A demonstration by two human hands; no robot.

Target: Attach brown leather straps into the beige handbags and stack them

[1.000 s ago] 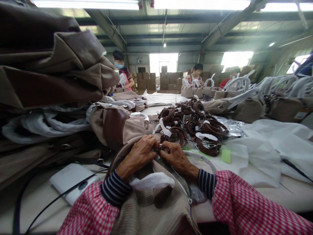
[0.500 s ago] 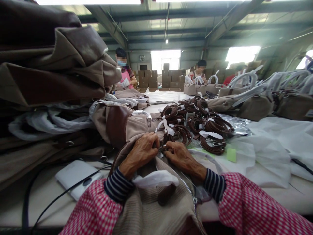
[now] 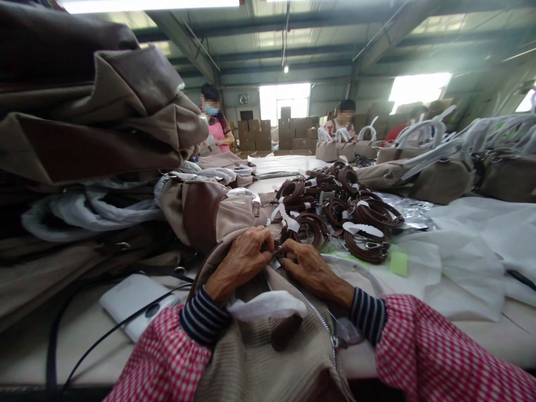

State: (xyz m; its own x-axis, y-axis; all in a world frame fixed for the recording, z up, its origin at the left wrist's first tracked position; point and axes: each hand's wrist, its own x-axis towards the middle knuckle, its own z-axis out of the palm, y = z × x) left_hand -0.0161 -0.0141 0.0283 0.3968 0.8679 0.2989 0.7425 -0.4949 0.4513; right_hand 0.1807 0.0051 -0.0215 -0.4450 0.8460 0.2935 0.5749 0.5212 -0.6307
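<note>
A beige ribbed bag (image 3: 268, 357) lies in front of me, its zipper (image 3: 320, 318) running down the right side and a white-wrapped handle (image 3: 268, 306) across it. My left hand (image 3: 245, 257) is closed at the bag's far end, its fingers curled on the edge. Close beside it, my right hand (image 3: 312, 269) is closed too, fingertips pinched at the same spot. Between the fingertips there is something small and metallic, too small to name. Just beyond my hands rests another beige bag with a brown leather panel (image 3: 203, 215).
Brown coiled straps (image 3: 307, 230) lie beyond my right hand. Stacked bags (image 3: 96, 139) rise at the left above a white device (image 3: 134, 304) and black cables. White sheets (image 3: 469, 251) and a green note (image 3: 398, 263) are at right. Two people (image 3: 218, 125) (image 3: 344, 120) work farther back.
The view has shifted very slightly. Both hands keep nearly the same place and grip on the bag's far end.
</note>
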